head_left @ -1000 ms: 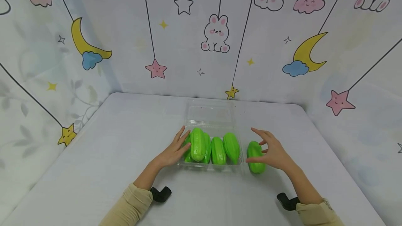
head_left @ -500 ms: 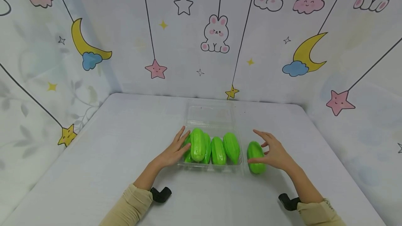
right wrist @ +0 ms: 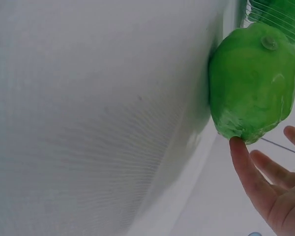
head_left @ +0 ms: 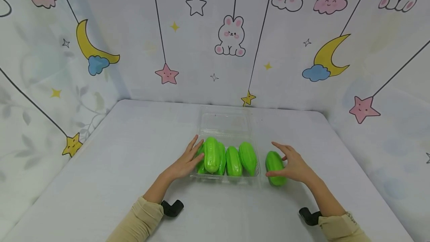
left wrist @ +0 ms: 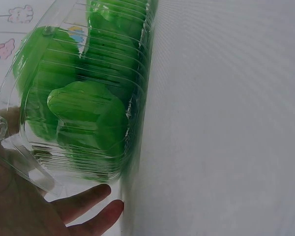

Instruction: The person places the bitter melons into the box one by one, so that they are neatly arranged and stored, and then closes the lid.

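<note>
In the head view a clear plastic clamshell box (head_left: 226, 179) stands mid-table with its lid folded back. Several glossy green oblong fruit-like pieces (head_left: 233, 161) lie inside, one on top of others at the left. My left hand (head_left: 184, 161) rests against the box's left side, its fingers spread and the thumb over the rim. Right of the box lies a single green oblong piece (head_left: 275, 163). Over its right side reaches my right hand (head_left: 294, 163), thumb and fingers spread wide. In the right wrist view a fingertip touches the underside of this piece (right wrist: 258, 81).
The box's raised lid (head_left: 225, 122) lies toward the back of the white table (head_left: 147, 137). A printed curtain (head_left: 201, 40) rises behind and along both sides. Black wrist mounts (head_left: 173, 208) hang at both cuffs.
My right hand has shifted slightly right and lower, closer over the single green piece, which has slid a little to the right. The left hand and the box stay put.
</note>
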### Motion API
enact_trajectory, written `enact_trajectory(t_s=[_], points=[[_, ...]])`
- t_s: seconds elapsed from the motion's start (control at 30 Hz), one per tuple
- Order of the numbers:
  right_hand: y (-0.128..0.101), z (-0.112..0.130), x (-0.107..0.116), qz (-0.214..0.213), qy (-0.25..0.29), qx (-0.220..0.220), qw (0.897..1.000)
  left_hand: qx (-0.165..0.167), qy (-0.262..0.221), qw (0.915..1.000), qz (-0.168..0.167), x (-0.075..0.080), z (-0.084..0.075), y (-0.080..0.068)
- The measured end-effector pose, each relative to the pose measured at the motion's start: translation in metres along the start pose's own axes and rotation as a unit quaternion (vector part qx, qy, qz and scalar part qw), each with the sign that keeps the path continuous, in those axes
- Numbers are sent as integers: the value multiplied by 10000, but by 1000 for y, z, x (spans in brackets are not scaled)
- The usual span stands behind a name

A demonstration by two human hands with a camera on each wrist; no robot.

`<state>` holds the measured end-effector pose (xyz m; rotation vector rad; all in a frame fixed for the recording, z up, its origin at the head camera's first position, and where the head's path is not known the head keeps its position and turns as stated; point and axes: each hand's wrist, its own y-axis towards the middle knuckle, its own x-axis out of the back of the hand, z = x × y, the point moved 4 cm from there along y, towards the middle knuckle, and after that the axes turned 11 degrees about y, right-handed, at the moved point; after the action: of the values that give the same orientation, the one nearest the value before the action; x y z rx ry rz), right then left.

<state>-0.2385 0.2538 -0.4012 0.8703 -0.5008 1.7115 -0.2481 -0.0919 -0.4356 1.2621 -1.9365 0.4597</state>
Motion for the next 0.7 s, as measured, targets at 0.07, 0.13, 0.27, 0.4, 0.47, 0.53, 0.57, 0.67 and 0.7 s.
enact_trajectory(t_s=[0.07, 0.13, 0.27, 0.4, 0.47, 0.53, 0.57, 0.67, 0.7], points=[[0, -1, 0, 12, -19, 10, 10000, -6, 14, 10000, 2, 0, 0, 0], [-1, -3, -1, 13, -46, 21, 10000, -9, 26, 10000, 6, 0, 0, 0], [-1, -6, -3, 81, -51, 46, 9999, -12, 34, 10000, 6, 0, 0, 0], [-1, -9, -6, 340, -35, -47, 9994, -8, 35, 10000, -1, 1, 0, -1], [-1, -10, -9, 499, 4, -113, 9987, -14, 45, 10000, -6, 0, 0, 0], [-1, -11, -11, 633, 46, -177, 9978, -3, 59, 10000, -1, 0, 1, 0], [-1, -11, -11, 675, 70, -191, 9975, 3, 63, 10000, 3, 0, 1, 0], [-1, -10, -11, 698, 110, -163, 9974, 24, 49, 10000, 24, 1, 0, -1], [-1, -10, -11, 705, 138, -146, 9973, 31, 42, 10000, 33, 1, -1, -1]])
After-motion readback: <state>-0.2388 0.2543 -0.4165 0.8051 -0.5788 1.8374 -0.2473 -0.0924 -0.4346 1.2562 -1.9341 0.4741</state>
